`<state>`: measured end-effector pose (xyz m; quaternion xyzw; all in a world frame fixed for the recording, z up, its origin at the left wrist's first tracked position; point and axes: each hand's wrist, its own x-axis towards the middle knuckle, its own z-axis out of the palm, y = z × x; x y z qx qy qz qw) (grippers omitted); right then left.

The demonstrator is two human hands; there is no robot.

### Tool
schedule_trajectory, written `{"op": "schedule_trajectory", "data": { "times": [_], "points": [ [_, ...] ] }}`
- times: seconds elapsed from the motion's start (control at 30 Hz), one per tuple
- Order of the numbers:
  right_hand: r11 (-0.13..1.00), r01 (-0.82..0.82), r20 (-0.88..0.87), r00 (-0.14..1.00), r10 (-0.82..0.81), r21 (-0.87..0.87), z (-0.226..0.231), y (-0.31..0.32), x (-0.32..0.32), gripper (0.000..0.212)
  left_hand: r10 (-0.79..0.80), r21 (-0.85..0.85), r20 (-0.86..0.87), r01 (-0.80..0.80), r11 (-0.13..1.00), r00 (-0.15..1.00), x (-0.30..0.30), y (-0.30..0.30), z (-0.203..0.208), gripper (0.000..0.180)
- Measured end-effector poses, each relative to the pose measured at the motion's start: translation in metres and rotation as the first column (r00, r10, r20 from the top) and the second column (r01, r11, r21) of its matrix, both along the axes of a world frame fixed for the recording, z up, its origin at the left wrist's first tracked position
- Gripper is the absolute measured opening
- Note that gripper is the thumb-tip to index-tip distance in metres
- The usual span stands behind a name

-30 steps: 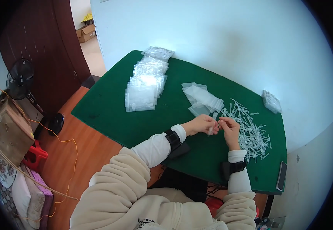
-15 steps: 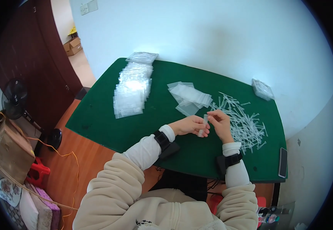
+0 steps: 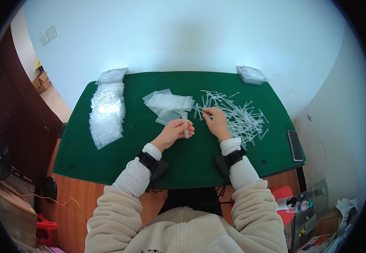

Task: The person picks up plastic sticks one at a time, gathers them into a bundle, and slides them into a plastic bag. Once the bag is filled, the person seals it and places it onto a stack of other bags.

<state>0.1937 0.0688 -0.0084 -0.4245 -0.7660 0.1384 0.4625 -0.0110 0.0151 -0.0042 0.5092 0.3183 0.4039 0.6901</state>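
Pouch (image 3: 186, 126) pinched in left hand (image 3: 175, 130) fingers; right hand (image 3: 216, 122) fingers grip a plastic stick (image 3: 208, 116).

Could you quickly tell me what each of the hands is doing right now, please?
Left hand: closed on a small clear bag.
Right hand: pinching a thin white stick.

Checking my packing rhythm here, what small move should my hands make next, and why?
Probably bring the right hand across to the small clear bag the left hand holds. The right fingertips seem to pinch a thin white piece at the pile of plastic pieces, and the bag waits just beside it.
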Motion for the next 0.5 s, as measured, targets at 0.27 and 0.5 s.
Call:
{"op": "schedule_trajectory", "data": {
  "times": [0.27,0.5],
  "points": [
    [0.950,0.263,0.367,0.877,-0.309,0.170,-0.013,0.004,-0.004,0.020,0.228,-0.015,0.030,-0.227,0.974,0.973,0.000,0.001,0.002,0.021],
    [0.920,0.331,0.501,0.772,-0.391,0.208,-0.015,0.008,0.000,0.012,0.219,-0.059,0.111,-0.213,0.975,0.969,-0.004,0.006,-0.007,0.019]
  ]
}}
